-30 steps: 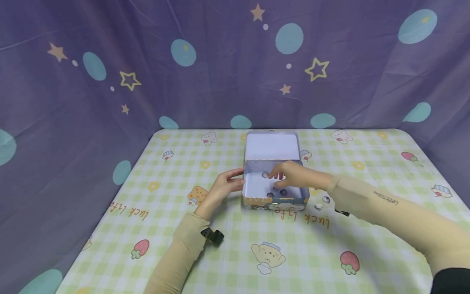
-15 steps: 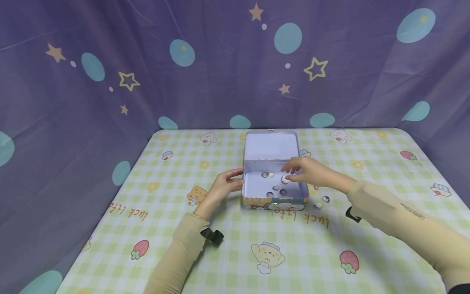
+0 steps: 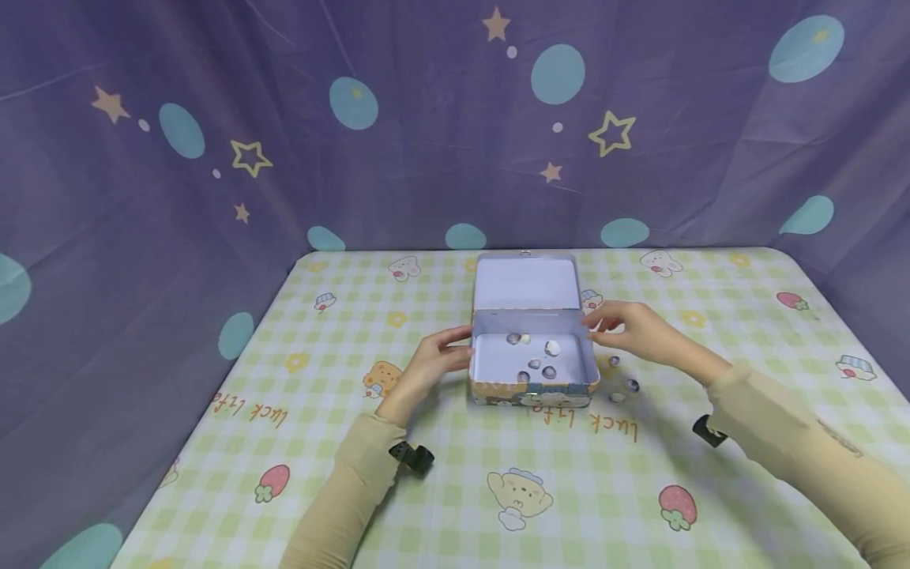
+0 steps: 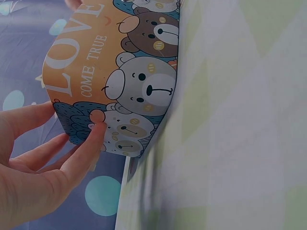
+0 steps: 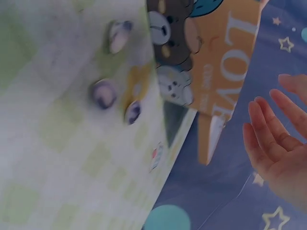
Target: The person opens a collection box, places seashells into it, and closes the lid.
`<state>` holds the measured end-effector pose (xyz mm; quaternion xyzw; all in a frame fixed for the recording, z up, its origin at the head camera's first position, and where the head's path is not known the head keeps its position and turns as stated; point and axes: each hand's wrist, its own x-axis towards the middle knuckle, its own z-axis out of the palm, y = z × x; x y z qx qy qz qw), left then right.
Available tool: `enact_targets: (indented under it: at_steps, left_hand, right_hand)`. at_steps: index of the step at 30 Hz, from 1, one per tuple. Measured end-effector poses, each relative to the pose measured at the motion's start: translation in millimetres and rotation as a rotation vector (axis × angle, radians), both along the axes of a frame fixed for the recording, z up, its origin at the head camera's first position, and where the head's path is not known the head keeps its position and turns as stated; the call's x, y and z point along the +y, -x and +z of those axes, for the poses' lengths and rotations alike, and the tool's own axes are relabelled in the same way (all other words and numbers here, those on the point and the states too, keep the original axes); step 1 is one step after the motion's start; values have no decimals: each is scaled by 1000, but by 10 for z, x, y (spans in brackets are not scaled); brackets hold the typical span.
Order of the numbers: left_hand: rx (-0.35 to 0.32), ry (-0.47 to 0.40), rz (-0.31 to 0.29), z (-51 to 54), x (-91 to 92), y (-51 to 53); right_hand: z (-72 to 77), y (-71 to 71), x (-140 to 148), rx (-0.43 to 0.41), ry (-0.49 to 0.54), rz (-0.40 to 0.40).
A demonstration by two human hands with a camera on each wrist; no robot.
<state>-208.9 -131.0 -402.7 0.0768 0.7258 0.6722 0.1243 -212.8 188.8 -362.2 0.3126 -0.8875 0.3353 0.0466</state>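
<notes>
A tin box point(image 3: 529, 395) printed with bears stands with its lid point(image 3: 527, 283) laid back; several small shells point(image 3: 551, 348) lie spread on its white floor. My left hand point(image 3: 434, 361) rests its fingertips against the box's left side; in the left wrist view the hand point(image 4: 53, 167) touches the end of the printed wall point(image 4: 139, 81) with fingers fairly straight. At the box's right rim is my right hand point(image 3: 633, 330), fingers extended; the right wrist view shows this hand point(image 5: 280, 139) holding nothing, apart from the box point(image 5: 206, 57).
Three shells point(image 3: 632, 385) lie on the checked tablecloth point(image 3: 590, 490) just right of the box, below my right forearm; the right wrist view also shows these shells point(image 5: 104, 94). A purple curtain point(image 3: 455, 158) with stars hangs behind the table.
My right hand has moved right, out of the box to its right rim. A white shell it was touching now lies in the box. The left hand has stayed against the box.
</notes>
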Motion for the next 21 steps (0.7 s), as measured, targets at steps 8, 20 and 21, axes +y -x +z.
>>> enact_targets:
  at_steps: [8, 20, 21]
  left_hand:
    - [-12, 8, -26, 35, -10, -3]
    - [-9, 22, -52, 253, 22, -130]
    - [-8, 22, -52, 252, 22, -132]
  right_hand:
    - [-148, 39, 221, -71, -25, -90]
    - [-371, 58, 371, -152, -73, -82]
    - [-384, 54, 373, -159, -78, -79]
